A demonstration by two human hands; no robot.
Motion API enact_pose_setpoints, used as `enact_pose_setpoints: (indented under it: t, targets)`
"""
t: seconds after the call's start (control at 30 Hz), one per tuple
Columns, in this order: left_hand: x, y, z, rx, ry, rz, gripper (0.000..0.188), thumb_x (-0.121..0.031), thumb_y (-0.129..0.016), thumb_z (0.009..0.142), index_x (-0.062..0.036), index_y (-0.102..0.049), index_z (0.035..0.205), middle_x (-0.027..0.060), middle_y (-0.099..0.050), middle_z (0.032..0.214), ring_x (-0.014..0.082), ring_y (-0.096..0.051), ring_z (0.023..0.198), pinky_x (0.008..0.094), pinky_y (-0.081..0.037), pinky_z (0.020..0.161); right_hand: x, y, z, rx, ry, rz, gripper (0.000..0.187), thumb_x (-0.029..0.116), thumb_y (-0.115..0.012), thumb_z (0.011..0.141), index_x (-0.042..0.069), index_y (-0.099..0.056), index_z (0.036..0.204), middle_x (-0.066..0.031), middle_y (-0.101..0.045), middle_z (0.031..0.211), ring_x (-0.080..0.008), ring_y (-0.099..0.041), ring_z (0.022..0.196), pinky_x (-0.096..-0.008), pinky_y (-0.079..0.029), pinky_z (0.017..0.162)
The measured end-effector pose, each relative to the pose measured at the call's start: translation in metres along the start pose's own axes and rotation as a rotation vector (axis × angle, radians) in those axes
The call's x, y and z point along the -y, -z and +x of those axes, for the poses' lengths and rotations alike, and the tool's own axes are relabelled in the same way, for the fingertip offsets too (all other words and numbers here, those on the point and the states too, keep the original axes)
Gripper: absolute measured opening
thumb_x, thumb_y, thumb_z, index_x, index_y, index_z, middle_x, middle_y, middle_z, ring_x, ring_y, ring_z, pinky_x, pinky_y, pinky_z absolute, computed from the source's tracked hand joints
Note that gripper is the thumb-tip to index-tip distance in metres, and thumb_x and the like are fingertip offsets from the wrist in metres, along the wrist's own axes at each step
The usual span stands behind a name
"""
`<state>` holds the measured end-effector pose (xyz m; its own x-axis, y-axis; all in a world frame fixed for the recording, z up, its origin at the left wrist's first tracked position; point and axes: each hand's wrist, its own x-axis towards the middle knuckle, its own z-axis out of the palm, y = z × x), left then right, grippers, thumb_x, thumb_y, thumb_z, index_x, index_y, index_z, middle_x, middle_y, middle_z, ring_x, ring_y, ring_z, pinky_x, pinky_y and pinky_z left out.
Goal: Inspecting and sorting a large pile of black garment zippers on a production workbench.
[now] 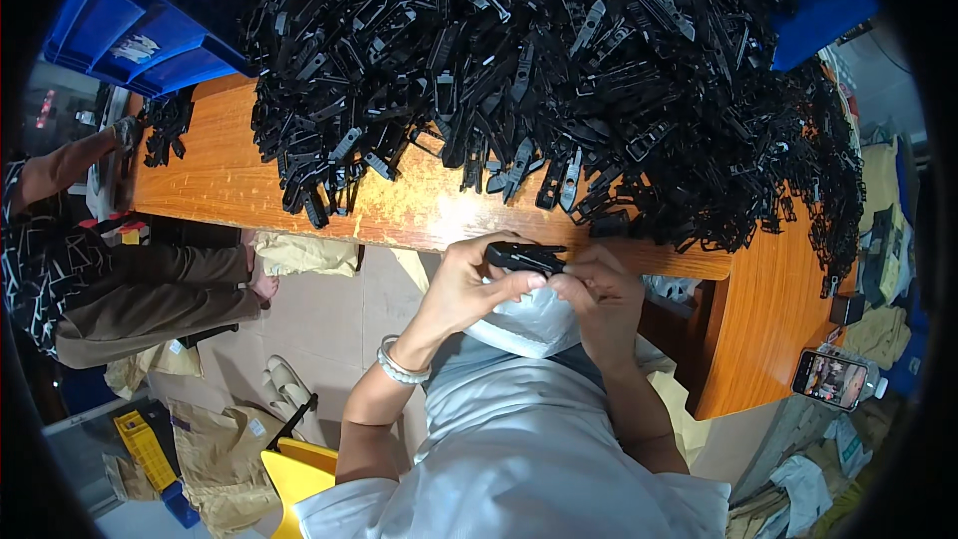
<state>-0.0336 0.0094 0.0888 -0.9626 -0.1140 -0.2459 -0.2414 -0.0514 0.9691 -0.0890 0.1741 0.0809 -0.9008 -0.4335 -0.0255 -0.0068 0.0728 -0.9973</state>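
Holding a small black plastic part [529, 258] with both hands right now, pretty much dead centre of the view and just off the table edge, above the lap. The left hand [477, 281] has the 9 o'clock end: thumb along the near side, fingers curled round the far side, so it's a proper pinch. The right hand [605, 291] is at the 3 o'clock end, thumb and bent forefinger pinching in close there. Can't tell if there's some tiny extra piece between those tips, too small to see. Beaded bracelet [402, 364] on the left wrist, and a white bundle [534, 324] sits just under the hands at 6 o'clock.

The wooden table [389, 202] carries a massive heap of black parts [559, 60] from about 11 round to 2 o'clock, some with grey faces. Blue crate [140, 35] at 10 o'clock, something blue [818, 5] at 2. Phone [831, 379] with a lit screen at 4 o'clock. Another person [90, 260] is over at 9 o'clock, one arm reaching to the table's end. Sandals [287, 384] on the floor at 8, plus a yellow chair [294, 489] at 7.
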Motion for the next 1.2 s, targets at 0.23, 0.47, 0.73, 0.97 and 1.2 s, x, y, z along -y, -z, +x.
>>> enact_pose_setpoints:
  t: [0.23, 0.47, 0.73, 0.97, 1.2]
  targets:
    - [-0.001, -0.004, 0.003, 0.029, -0.308, -0.092, 0.014, -0.006, -0.068, 0.076, 0.0032, -0.06, 0.083, 0.0027, -0.057, 0.078, 0.008, -0.051, 0.07, 0.0216, -0.04, 0.061, 0.009, -0.004, -0.005, 0.036, -0.1, 0.221, 0.023, -0.003, -0.064, 0.073, -0.006, -0.058, 0.095, -0.0072, -0.055, 0.091, -0.0083, -0.051, 0.078, -0.0207, -0.042, 0.069]
    - [-0.046, 0.024, 0.055, -0.212, -0.725, 0.499, 0.012, -0.01, -0.062, 0.078, 0.0013, -0.06, 0.078, 0.0096, -0.058, 0.077, 0.021, -0.055, 0.071, 0.0293, -0.044, 0.063, 0.004, 0.004, -0.001, -0.083, -0.102, 0.301, 0.019, -0.001, -0.055, 0.078, -0.008, -0.058, 0.096, -0.0113, -0.059, 0.084, -0.0109, -0.056, 0.066, -0.0215, -0.044, 0.059]
    - [-0.125, 0.086, 0.164, -0.811, -0.696, 1.598, 0.018, -0.016, -0.065, 0.069, 0.0008, -0.062, 0.064, 0.0173, -0.059, 0.073, 0.0286, -0.056, 0.073, 0.0389, -0.047, 0.06, 0.01, 0.0, -0.01, -0.066, -0.089, 0.295, 0.021, -0.003, -0.053, 0.077, -0.008, -0.056, 0.098, -0.0131, -0.062, 0.078, -0.0102, -0.054, 0.059, -0.0203, -0.041, 0.054]
    - [-0.138, 0.077, 0.154, -0.729, -0.64, 0.577, 0.02, -0.014, -0.061, 0.075, 0.0054, -0.06, 0.076, 0.0125, -0.062, 0.068, 0.0206, -0.062, 0.062, 0.0311, -0.049, 0.057, 0.006, 0.006, -0.006, -0.085, -0.115, 0.325, 0.02, -0.003, -0.052, 0.077, -0.008, -0.056, 0.096, -0.0142, -0.062, 0.078, -0.011, -0.054, 0.059, -0.0208, -0.042, 0.055]
    - [-0.076, 0.029, 0.065, 0.24, -0.144, -0.275, 0.04, 0.004, -0.046, 0.079, 0.0082, -0.042, 0.118, 0.0164, -0.061, 0.085, 0.0193, -0.062, 0.067, 0.0275, -0.052, 0.063, 0.014, 0.018, 0.01, -0.089, 0.112, 0.289, 0.023, -0.01, -0.051, 0.07, -0.012, -0.056, 0.092, -0.0136, -0.055, 0.091, -0.0139, -0.056, 0.063, -0.0225, -0.046, 0.06]
